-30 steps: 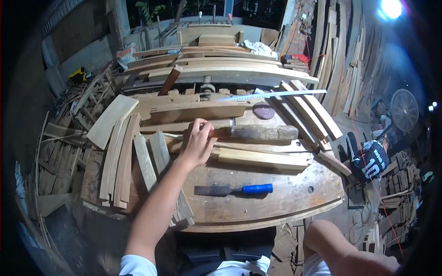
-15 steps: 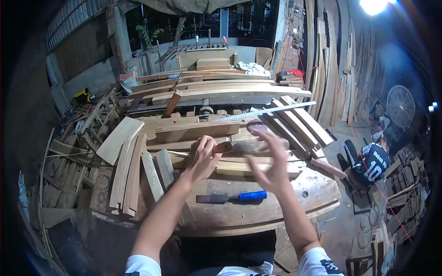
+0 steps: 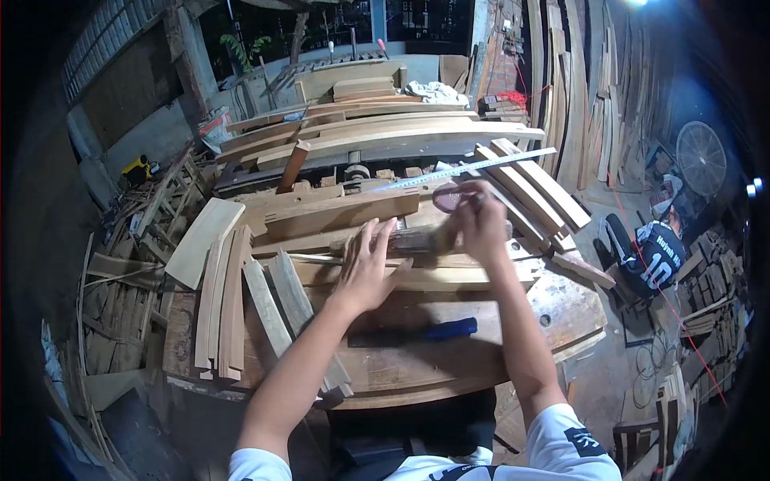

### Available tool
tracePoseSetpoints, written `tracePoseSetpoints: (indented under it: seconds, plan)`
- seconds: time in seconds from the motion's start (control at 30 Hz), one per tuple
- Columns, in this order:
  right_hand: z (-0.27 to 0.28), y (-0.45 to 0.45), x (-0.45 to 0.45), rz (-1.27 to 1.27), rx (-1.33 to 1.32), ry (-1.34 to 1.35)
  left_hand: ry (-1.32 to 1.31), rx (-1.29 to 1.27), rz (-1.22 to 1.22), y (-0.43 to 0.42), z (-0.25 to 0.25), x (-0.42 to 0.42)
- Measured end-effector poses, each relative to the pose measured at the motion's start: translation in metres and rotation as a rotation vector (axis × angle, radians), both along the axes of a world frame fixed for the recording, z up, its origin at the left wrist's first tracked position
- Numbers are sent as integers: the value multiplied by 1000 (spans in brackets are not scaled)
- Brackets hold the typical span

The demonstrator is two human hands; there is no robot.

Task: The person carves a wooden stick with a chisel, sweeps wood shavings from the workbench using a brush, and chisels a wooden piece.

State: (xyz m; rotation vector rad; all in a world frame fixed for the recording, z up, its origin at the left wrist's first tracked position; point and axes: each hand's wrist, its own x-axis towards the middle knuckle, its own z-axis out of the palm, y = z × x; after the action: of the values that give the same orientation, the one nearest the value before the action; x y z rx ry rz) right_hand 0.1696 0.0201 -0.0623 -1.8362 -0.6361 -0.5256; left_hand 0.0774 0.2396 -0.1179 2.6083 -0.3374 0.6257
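Observation:
My left hand (image 3: pixel 367 268) is over the wooden pieces mid-bench, fingers spread and thumb out. Just beyond its fingertips lies a blurred wooden piece (image 3: pixel 413 239); whether they touch it I cannot tell. My right hand (image 3: pixel 484 224) is to the right, its fingers curled together above the blurred right end of that piece. What it grips, if anything, is smeared by motion. A round purplish object (image 3: pixel 447 196) sits by its fingertips. Nearer me, a chisel with a blue handle (image 3: pixel 451 329) lies on the workbench (image 3: pixel 425 365), its blade in shadow.
Curved wooden parts (image 3: pixel 220 305) lie at the bench's left, and squared lengths (image 3: pixel 529 192) at its right. A long ruler (image 3: pixel 473 167) rests across the far side. A person (image 3: pixel 656 256) sits at right near a fan (image 3: pixel 700 158). Planks (image 3: pixel 561 104) lean behind.
My left hand has let go of the brown wooden handle and spread its fingers. My right hand has risen and curled its fingers. The view has shifted slightly.

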Motion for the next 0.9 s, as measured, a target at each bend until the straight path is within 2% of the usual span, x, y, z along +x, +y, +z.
tracePoseSetpoints:
  seconds: [0.07, 0.13, 0.27, 0.33, 0.4, 0.43, 0.57, 0.67, 0.77, 0.9]
  plan:
    - [7, -26, 14, -239, -297, -144, 179, 96, 89, 3, -5, 2]
    - [11, -39, 15, -314, -332, -129, 276, 109, 103, 5, -9, 3]
    - [-8, -25, 13, -219, -200, -261, 359, 122, 112, 4, -9, 4]
    - [-13, -12, 2, -47, -64, -84, 328, 114, 92, 5, -10, 2]
    - [-29, 2, 4, 94, 103, -121, 323, 115, 101, 4, -9, 1]
    - [-33, 2, 5, 169, 118, -45, 312, 111, 104, 3, -10, 1]
    - [-27, -11, 6, 76, 64, -108, 328, 103, 120, 5, -9, 4]
    - [-29, -35, 23, -169, -7, -258, 323, 91, 116, 6, -14, 5]
    - [-26, -44, 23, -235, 53, -255, 280, 68, 106, 7, -15, 4]
    - [-31, -37, 24, -186, 83, -261, 277, 66, 143, 4, -6, 2]
